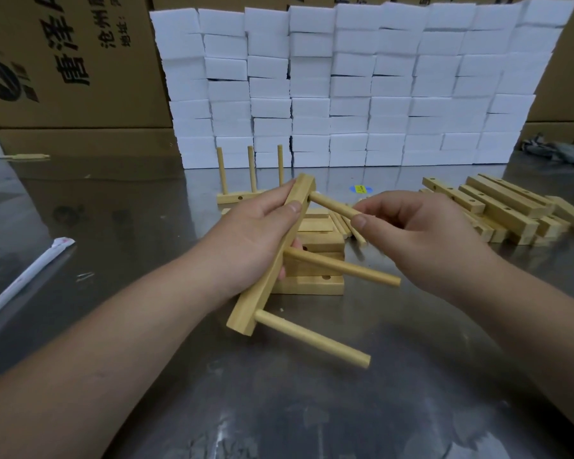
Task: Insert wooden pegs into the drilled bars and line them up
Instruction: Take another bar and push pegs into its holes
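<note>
"As I stood beside the steel table (312, 409), the left hand (262, 233) gripped a square-edged drilled bar (259, 299), held aslant above it."

"And the pegs?"

"Two round ones, a near peg (312, 337) and a middle peg (342, 268), sat in their holes, pointing right. The right hand (411, 233) pinched a third peg (333, 206), its tip at the mouth of the far hole. How deep it sat, I couldn't tell."

"So, the last insertion for that bar?"

"I judged so. It wanted a straight push along the hole, then standing the bar beside the finished bar (232, 197) farther off, whose three pegs stood upright. All of it was pale, smooth wood. More holed bars lay in a heap (497, 210) on the right."
</note>
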